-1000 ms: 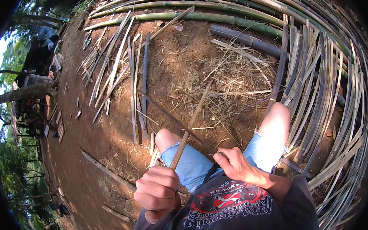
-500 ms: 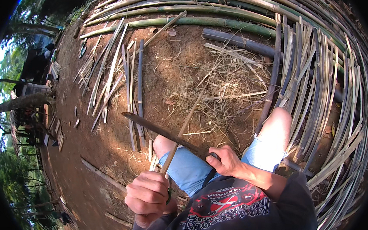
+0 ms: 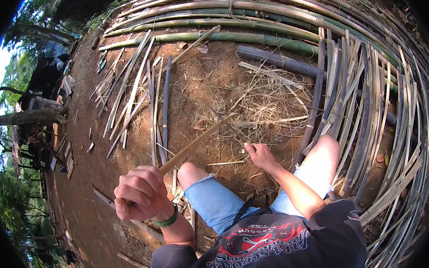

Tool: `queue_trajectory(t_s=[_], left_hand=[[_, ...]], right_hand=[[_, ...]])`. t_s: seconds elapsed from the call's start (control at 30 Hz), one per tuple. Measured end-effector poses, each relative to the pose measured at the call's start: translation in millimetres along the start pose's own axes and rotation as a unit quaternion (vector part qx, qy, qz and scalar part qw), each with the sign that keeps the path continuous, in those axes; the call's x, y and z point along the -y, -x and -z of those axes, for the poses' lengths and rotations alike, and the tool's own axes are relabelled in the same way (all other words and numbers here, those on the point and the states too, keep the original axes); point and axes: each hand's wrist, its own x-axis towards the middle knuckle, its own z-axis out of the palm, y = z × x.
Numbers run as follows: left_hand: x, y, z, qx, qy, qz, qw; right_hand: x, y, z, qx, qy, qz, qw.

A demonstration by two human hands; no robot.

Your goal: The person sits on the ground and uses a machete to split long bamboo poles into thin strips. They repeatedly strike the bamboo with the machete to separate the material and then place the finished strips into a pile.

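My left hand (image 3: 141,192), a green band on its wrist, is closed round the near end of a slim, pale bamboo strip (image 3: 190,146). The strip slants up and to the right, away from my body. In my right hand (image 3: 262,157), above the ground between my knees, is a long-bladed knife (image 3: 236,133). Its dark blade shows edge-on as a thin line and meets or crosses the strip close to the far tip; contact is hard to make out. Fingers hide most of the handle.
Pale shavings (image 3: 270,105) lie heaped on the soil beyond my knees. Split bamboo strips (image 3: 128,94) are scattered at left, and many more split lengths (image 3: 356,108) are piled at right. Long green bamboo poles (image 3: 259,39) lie across the back, with a dark bamboo piece (image 3: 278,61) before them.
The knife has slid outward along the strip, from near my left hand to the far tip, its blade turned edge-on. My left hand has shifted left and up, tilting the strip lower.
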Motion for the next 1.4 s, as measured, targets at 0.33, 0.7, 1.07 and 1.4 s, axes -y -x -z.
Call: queue_trajectory(t_s=[0.33,0.7,1.07,1.4], left_hand=[[-3,2,26,-0.048,0.016,0.000,0.999],[10,-37,13,-0.387,-0.116,-0.033,0.914],[11,-23,-14,-0.384,-0.093,-0.041,0.918],[9,-9,-24,-0.351,-0.086,-0.041,0.931]], right_hand=[[-38,-37,-31,0.010,-0.015,-0.006,1.000],[16,-14,-41,0.023,-0.052,-0.091,0.994],[33,5,-40,0.011,-0.091,-0.072,0.993],[-11,6,-46,0.014,-0.092,-0.106,0.990]])
